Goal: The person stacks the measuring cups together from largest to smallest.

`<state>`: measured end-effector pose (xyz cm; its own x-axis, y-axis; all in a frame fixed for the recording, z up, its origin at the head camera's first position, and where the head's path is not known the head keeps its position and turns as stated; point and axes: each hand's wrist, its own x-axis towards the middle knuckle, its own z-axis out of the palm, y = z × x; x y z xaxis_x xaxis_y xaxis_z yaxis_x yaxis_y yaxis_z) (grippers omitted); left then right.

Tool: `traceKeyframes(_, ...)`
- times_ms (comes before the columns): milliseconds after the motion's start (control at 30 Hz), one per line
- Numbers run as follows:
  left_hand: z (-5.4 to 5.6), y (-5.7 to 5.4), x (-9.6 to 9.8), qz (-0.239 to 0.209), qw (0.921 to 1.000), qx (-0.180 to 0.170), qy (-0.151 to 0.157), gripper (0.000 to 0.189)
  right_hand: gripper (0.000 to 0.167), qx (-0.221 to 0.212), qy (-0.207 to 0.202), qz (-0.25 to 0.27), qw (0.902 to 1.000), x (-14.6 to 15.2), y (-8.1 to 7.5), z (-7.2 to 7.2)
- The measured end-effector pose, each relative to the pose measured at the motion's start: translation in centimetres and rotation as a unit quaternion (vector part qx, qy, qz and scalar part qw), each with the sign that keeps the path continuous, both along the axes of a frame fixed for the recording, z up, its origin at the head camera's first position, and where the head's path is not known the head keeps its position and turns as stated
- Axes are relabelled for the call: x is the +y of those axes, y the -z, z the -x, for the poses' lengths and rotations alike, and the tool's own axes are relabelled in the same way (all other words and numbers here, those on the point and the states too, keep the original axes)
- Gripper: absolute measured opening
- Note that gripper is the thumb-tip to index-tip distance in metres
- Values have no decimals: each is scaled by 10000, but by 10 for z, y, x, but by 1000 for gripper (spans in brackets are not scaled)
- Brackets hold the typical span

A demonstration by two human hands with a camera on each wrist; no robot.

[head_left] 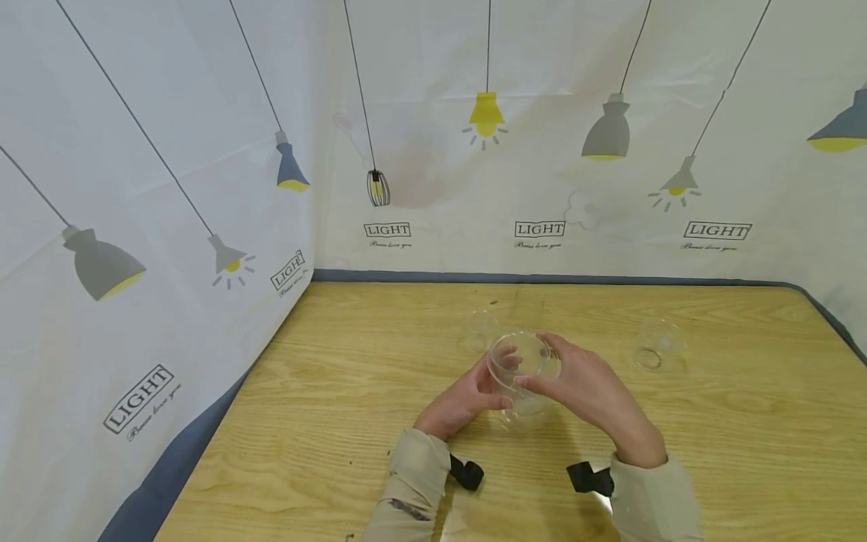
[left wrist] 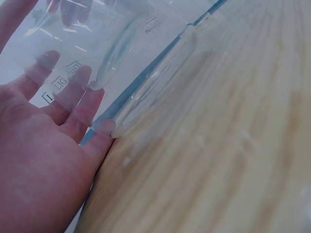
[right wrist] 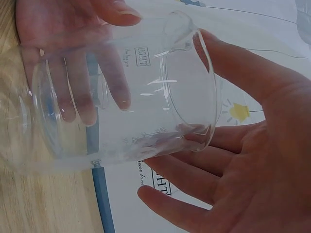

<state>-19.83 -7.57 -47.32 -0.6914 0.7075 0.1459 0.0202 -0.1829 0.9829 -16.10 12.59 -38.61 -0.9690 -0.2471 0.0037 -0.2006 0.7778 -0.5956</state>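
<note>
Clear glass [head_left: 530,363] right here between my hands: left hand [head_left: 469,397] wrapped round its side, right hand [head_left: 594,388] gripping its rim, second glass [head_left: 658,345] beyond my right on the worktop [head_left: 738,429].

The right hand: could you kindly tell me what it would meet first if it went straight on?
Likely the clear glass vessel, which the right hand grips near its rim; past that, the left hand seems next, though depth is hard to judge.

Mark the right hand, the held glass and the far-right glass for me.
Right hand [head_left: 588,381]: head view, back of hand.
Held glass [right wrist: 146,104]: right wrist view, side wall.
Far-right glass [head_left: 660,345]: head view, body.
</note>
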Motion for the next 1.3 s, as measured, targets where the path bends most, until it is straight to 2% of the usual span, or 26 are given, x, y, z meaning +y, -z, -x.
traceKeyframes(533,-2,-5,0,-7,10000,11,-10,70,93,48,-44,68,10000,0,1,1)
traceKeyframes(1300,-1,0,0,53,10000,-15,-8,73,93,-76,-228,88,9997,1,1,0)
